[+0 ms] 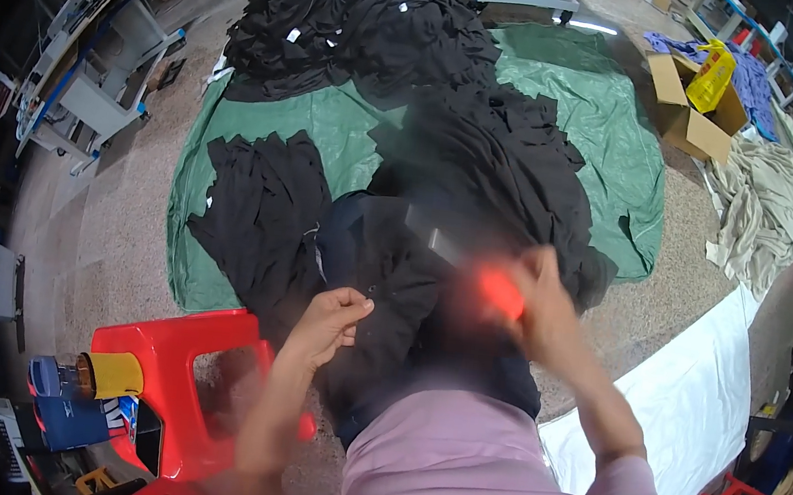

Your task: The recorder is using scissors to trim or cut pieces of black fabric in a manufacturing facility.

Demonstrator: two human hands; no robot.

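Observation:
My left hand is closed in a pinch at the edge of a black garment over my lap. Whatever lies between its fingertips is too small to make out. My right hand, slightly blurred, is wrapped round a bright red object. Motion smears that object, so its kind does not show. A pale, blurred strip appears just to its left, above the dark cloth. More black garments are heaped right in front of me, and a smaller black pile lies to the left.
A green tarp spreads under the black cloth, with a large black heap at its far end. A red stool stands at my left, bearing a yellow roll. To the right are an open cardboard box and a white sheet.

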